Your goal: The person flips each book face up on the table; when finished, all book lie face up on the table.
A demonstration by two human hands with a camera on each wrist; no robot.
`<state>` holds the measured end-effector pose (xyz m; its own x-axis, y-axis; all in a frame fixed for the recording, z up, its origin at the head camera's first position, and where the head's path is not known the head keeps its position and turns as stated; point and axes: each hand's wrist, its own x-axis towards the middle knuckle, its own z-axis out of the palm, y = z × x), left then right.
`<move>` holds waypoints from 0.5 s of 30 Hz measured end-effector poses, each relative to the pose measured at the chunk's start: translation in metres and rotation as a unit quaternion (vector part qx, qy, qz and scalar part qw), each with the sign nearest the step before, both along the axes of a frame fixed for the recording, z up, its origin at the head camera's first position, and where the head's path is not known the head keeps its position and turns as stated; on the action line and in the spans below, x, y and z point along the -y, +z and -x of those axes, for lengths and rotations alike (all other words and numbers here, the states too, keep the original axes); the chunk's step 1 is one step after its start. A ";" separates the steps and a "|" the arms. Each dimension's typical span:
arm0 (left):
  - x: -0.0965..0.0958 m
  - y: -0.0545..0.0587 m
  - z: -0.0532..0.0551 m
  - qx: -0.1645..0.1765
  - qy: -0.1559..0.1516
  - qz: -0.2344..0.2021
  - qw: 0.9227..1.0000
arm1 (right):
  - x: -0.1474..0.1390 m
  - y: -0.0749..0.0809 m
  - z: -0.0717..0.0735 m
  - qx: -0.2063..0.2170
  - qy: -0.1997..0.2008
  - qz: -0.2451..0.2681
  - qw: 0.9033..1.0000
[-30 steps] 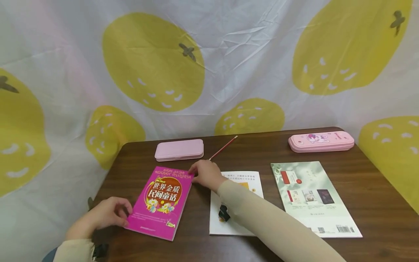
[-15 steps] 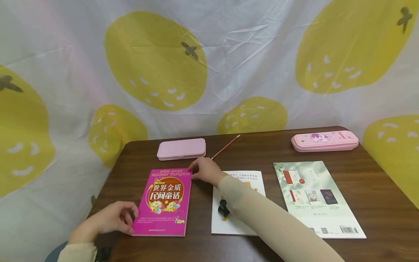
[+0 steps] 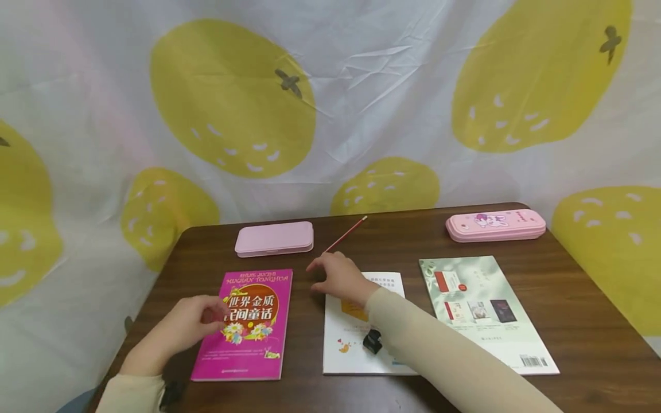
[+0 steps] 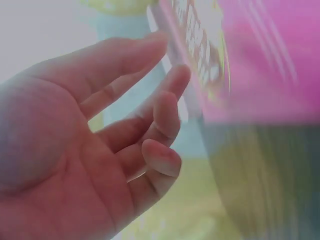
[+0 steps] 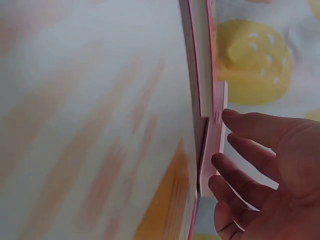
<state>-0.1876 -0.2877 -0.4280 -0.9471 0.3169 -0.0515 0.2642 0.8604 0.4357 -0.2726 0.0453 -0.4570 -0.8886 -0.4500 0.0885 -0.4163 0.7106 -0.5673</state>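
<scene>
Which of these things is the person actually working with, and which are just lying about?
Seemingly in the job:
magenta book, between the left hand and right hand

Probably just lying about:
white book
green book
red pencil
plain case
rabbit case

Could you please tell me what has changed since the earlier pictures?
The magenta book has turned straighter. The left hand has let go of its lower left corner; the right hand has moved right, off its upper right corner. The white book, green magazine, pencil, plain pink case and printed pink case stayed put.
</scene>
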 end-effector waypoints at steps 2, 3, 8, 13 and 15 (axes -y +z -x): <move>-0.016 -0.004 0.006 -0.003 -0.009 -0.003 1.000 | -0.014 -0.001 -0.006 -0.005 -0.012 -0.003 1.000; -0.024 -0.007 0.008 -0.005 -0.014 -0.006 1.000 | -0.021 -0.002 -0.009 -0.009 -0.015 -0.005 1.000; -0.056 -0.019 0.013 -0.014 -0.034 -0.007 0.999 | -0.053 0.000 -0.023 -0.025 -0.036 -0.027 0.999; -0.078 -0.016 0.015 -0.046 -0.057 0.020 0.997 | -0.081 0.004 -0.030 -0.022 -0.058 -0.044 0.997; -0.087 -0.014 0.015 -0.053 -0.068 0.022 0.996 | -0.093 0.004 -0.032 -0.025 -0.067 -0.054 0.996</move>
<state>-0.2030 -0.2008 -0.4418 -0.8963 0.4425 0.0304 0.4225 0.8311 0.3615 -0.2407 0.1383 -0.4525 -0.9370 -0.3371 0.0918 -0.3397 0.8174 -0.4653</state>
